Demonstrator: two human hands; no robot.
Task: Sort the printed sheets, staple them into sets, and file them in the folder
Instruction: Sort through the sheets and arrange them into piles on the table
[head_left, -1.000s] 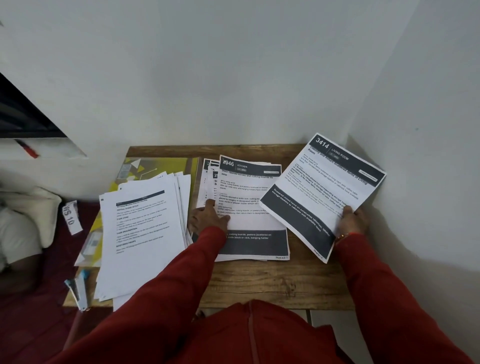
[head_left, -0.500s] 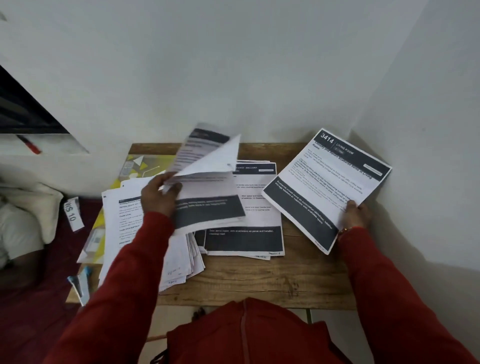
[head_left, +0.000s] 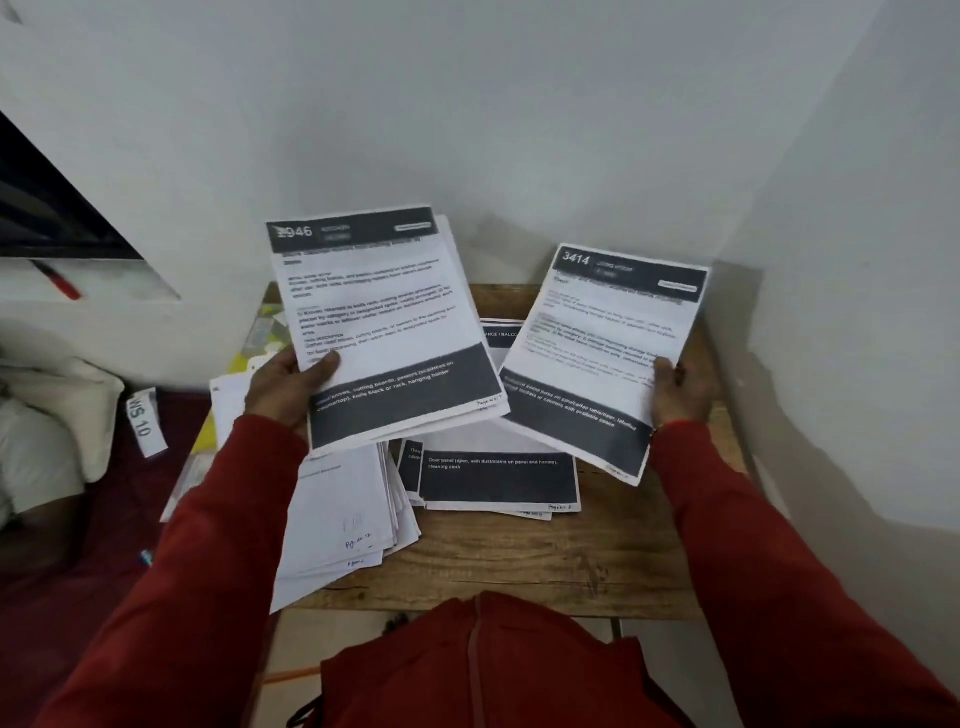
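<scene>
1. Both hands hold printed sheets up over the tabletop (head_left: 597, 566) in the head view. The left hand (head_left: 288, 382) grips a small set of sheets headed "946" (head_left: 379, 322) by its left edge, thumb across the front of the top page and fingers behind it.
2. At the right, the right hand (head_left: 678, 389) pinches the sheet headed "3414" (head_left: 608, 353) at its right edge, thumb on the front. That sheet tilts down toward the near side, its near corner hanging over the wood.
3. Near edges of the two held papers come close together; whether they touch cannot be told.
4. Below them, a pile with a dark band reading "Door panel" (head_left: 498, 478) lies flat in the middle of the tabletop.
5. Left of that pile, a thicker fanned stack of white pages (head_left: 343, 519) lies on the left part of the tabletop, its near corner jutting past the near edge. Pen notes mark its near edge.
6. Under the far left of this stack a yellow folder (head_left: 241, 358) shows in part.
7. Off the tabletop to the left, a white tag reading "WS 10" (head_left: 143, 421) lies on a dark red surface beside a pale pillow (head_left: 52, 415).
</scene>
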